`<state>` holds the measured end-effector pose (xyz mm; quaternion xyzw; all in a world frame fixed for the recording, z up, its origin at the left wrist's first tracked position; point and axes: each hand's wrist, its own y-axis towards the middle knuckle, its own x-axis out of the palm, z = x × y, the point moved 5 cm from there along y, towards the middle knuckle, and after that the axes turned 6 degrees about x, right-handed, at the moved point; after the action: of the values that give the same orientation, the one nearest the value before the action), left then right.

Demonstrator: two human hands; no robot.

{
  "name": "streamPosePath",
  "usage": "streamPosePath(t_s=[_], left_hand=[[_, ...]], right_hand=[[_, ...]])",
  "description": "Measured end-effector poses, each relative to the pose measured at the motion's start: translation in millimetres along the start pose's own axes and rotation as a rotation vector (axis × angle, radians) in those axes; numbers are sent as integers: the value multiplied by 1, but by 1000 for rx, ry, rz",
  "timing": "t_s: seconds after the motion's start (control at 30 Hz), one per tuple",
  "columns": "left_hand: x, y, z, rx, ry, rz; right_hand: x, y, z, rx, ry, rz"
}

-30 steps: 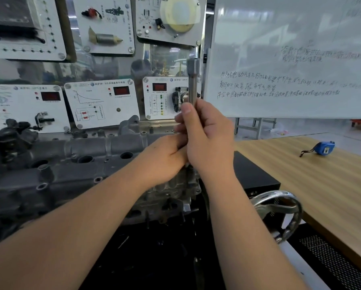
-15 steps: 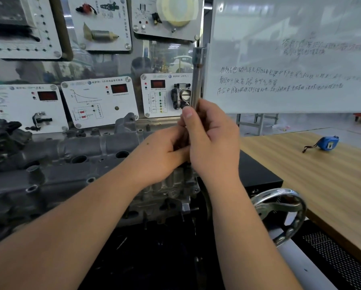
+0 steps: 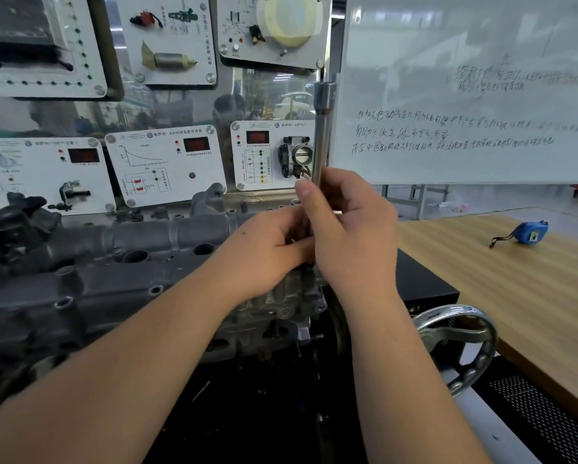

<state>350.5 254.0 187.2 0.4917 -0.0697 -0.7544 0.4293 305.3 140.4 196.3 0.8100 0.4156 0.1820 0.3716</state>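
While the right hand (image 3: 351,229) grips it just above the gripping left hand (image 3: 267,252), the bar (image 3: 321,128) stands upright over the engine (image 3: 113,262).

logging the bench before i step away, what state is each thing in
right hand, curled round the metal bar, thumb along it
left hand, curled round the bar lower down
metal bar, upright over one end of the engine
engine, top holes uncovered
handwheel, untouched
tape measure, lying on the wooden table
whiteboard, written on
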Motion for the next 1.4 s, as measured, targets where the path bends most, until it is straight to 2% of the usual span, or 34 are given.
streamPosePath(t_s=[0.27, 0.4, 0.53, 0.73, 1.0, 1.2, 1.4], left_hand=[[0, 0, -7, -54, -14, -27], [1, 1, -6, -28, -17, -9], [1, 1, -6, -27, -53, -10], [-1, 0, -9, -35, -50, -35], [1, -1, -6, -13, -48, -16], [1, -3, -2, -25, -59, -70], [2, -2, -2, 7, -24, -13]], right_hand=[[0, 6, 5, 43, 39, -113], [-1, 4, 7, 79, 107, -61], [-2, 3, 2, 59, 46, -15], [2, 0, 0, 49, 3, -92], [-4, 0, -1, 69, 54, 13], [1, -2, -7, 10, -14, -88], [-2, -3, 0, 65, 83, -26]])
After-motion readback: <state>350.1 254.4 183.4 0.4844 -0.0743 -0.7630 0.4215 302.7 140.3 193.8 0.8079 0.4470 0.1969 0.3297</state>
